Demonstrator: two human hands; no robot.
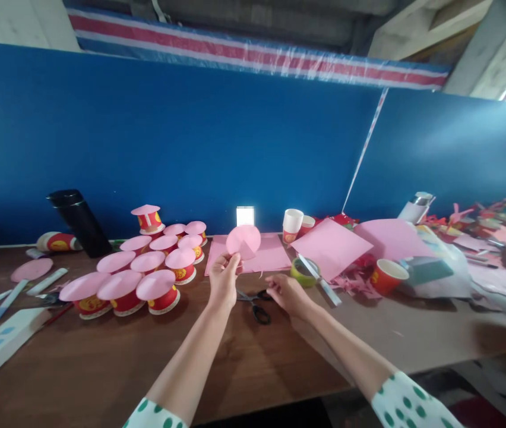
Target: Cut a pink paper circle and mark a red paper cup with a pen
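Left hand (224, 279): raised over the middle of the table (101, 368), thumb and fingertips clamped on the lower edge of the pink paper disc (244, 241). Disc: held upright, clear of the tabletop, before the pink sheet (273, 257) at the far edge. Right hand (286, 293): low, just beside the scissors (255, 304); fingers loosely curled, degree of closure and contact with the scissors not determinable. Toward the far left: cluster of pink-capped red cups (146, 279). Right of the scissors: green tape roll (303, 274) under a ruler (322, 284).
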